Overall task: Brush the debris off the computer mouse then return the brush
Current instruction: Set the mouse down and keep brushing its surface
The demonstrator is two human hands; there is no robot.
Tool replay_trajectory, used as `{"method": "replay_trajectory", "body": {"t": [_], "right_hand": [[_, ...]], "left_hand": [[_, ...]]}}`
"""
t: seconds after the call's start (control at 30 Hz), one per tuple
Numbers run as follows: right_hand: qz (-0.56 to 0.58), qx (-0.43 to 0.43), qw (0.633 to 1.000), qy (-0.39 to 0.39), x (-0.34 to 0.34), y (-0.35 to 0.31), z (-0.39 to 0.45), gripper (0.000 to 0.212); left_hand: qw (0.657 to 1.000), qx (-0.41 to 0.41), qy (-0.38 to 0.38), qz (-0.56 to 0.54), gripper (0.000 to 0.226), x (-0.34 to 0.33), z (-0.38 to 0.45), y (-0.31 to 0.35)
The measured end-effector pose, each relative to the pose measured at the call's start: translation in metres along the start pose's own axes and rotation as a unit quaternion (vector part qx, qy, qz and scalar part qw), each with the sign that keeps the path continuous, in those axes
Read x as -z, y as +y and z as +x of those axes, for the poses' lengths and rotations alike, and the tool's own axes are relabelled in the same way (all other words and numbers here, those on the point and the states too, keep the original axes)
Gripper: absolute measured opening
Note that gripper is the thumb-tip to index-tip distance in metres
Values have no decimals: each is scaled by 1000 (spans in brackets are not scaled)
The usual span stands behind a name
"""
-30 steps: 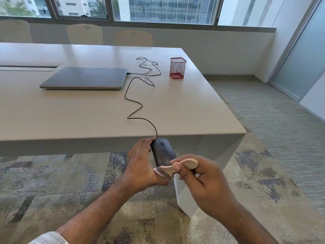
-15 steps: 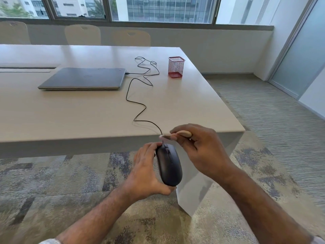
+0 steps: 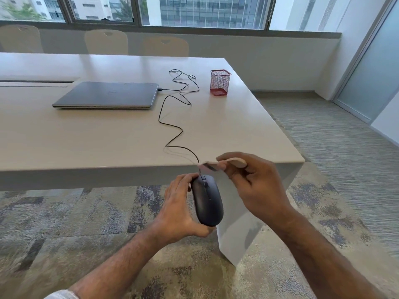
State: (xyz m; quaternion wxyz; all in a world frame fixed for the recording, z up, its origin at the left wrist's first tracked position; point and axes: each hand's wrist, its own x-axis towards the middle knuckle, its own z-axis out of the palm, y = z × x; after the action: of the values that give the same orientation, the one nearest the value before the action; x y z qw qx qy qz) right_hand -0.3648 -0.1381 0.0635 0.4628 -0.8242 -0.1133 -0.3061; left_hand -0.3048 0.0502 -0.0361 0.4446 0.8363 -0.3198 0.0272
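Note:
A black wired computer mouse [image 3: 207, 201] is held in front of the table's near edge, below tabletop level. My left hand [image 3: 179, 208] grips it from the left side, fingers at its front and thumb under its back end. My right hand [image 3: 252, 182] pinches a small brush with a pale wooden handle [image 3: 234, 162] just above the mouse's front end. The bristle end [image 3: 208, 167] points left and is blurred, close to where the cable meets the mouse.
The mouse cable [image 3: 172, 126] snakes across the beige table [image 3: 86, 137] to a closed grey laptop [image 3: 108, 94]. A red mesh pen cup [image 3: 220, 82] stands at the table's right. Chairs line the far side. Carpet lies below.
My right hand has lifted the brush from the mouse's back end to above its front. The mouse has tipped so its top faces me, and it sits lower.

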Motion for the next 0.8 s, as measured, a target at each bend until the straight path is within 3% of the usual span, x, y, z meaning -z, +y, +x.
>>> {"method": "replay_trajectory", "body": {"t": [0.13, 0.3, 0.63, 0.8], "right_hand": [[82, -72, 992, 65, 4, 11, -9, 15], [171, -159, 969, 85, -14, 19, -31, 25], [244, -181, 948, 101, -39, 15, -45, 25], [249, -160, 947, 125, -40, 12, -41, 30]], "left_hand": [[999, 2, 2, -47, 107, 4, -1, 0], [996, 8, 10, -92, 110, 5, 2, 5], [992, 14, 24, -123, 120, 5, 9, 8], [985, 37, 36, -166, 137, 5, 11, 4]]}}
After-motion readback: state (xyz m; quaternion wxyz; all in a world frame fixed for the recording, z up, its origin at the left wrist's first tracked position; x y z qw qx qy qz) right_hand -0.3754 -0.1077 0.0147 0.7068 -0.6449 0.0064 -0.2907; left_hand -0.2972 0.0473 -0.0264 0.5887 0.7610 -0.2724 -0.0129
